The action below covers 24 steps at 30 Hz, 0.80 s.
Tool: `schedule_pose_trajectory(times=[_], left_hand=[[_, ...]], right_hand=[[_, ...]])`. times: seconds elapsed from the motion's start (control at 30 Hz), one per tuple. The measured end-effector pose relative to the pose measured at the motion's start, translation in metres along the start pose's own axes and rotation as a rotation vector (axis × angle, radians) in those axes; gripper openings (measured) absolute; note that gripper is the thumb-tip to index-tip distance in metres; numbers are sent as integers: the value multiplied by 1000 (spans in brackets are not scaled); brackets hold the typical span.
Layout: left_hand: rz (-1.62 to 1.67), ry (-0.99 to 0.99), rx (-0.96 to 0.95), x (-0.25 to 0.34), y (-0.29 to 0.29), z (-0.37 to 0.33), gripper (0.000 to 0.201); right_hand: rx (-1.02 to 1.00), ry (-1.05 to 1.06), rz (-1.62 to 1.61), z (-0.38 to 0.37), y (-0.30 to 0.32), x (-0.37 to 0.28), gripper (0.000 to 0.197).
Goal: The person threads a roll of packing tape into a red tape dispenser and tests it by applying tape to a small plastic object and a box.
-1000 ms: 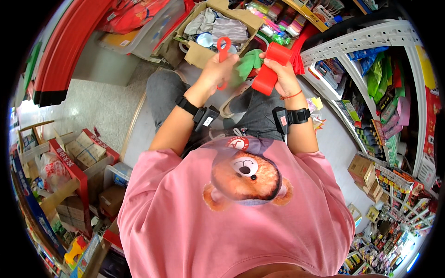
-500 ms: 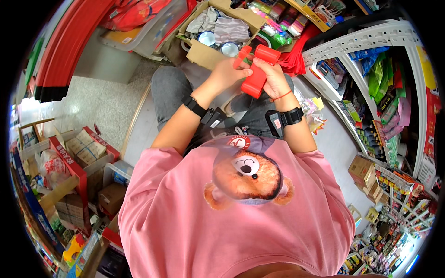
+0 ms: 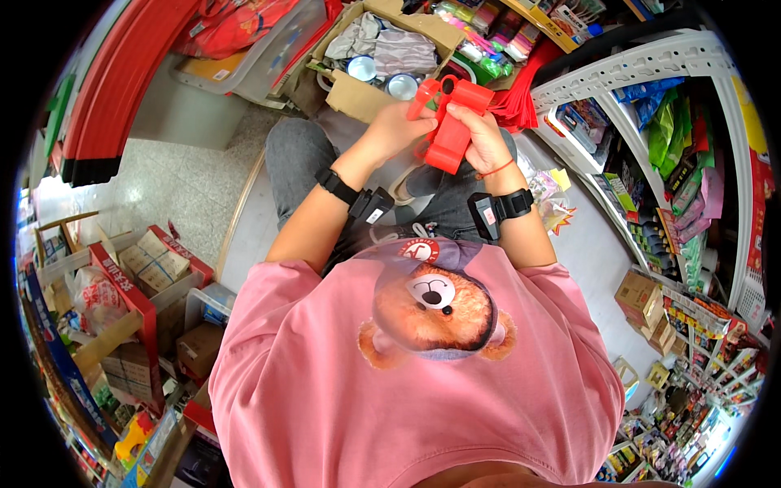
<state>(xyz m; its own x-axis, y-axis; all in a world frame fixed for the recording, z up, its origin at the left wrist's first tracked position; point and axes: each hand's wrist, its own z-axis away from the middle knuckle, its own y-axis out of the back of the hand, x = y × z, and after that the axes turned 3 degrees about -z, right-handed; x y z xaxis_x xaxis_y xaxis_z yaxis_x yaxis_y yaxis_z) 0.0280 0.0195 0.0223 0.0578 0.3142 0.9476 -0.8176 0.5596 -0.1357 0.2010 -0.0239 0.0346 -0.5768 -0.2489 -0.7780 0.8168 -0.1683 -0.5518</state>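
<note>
Above my knees I hold a glossy red plastic object (image 3: 447,149) with thick rounded ends; its exact kind I cannot make out. My right hand (image 3: 486,140) grips it from the right, thumb lying across its middle. On the other side my left hand (image 3: 396,130) pinches a red rounded strip or loop (image 3: 421,99) beside the object's upper end. A small dark round spot shows between the two red parts. Whether the strip is joined to the larger object cannot be seen. My left fingertips are partly hidden behind the red parts.
Ahead stands an open cardboard box (image 3: 358,96) with white cups and crumpled paper. Red tassels (image 3: 518,96) hang just beyond my right hand. A white metal shelf (image 3: 626,67) with packaged goods rises at the right. Boxes with red edges (image 3: 124,281) stand at the left.
My left hand has shifted slightly, and the red strip it pinches has tilted. A dark spot and a thin red part below now show. My right hand has barely moved.
</note>
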Motion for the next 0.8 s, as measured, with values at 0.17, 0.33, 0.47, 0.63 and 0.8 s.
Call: schedule_pose_trajectory(times=[0.17, 0.33, 0.47, 0.63, 0.8], left_hand=[[-85, -113, 218, -30, 8, -15, 16], [-257, -107, 197, -29, 15, -14, 26], [-320, -150, 74, -34, 13, -15, 29], [-281, -119, 118, -36, 21, -18, 26], [-80, -44, 171, -25, 22, -20, 20]], right_hand=[[73, 59, 46, -6, 12, 4, 32], [113, 192, 121, 2, 3, -11, 33], [39, 183, 273, -1, -4, -10, 32], [116, 190, 287, -7, 5, -12, 31], [-180, -11, 411, 9, -8, -17, 34]])
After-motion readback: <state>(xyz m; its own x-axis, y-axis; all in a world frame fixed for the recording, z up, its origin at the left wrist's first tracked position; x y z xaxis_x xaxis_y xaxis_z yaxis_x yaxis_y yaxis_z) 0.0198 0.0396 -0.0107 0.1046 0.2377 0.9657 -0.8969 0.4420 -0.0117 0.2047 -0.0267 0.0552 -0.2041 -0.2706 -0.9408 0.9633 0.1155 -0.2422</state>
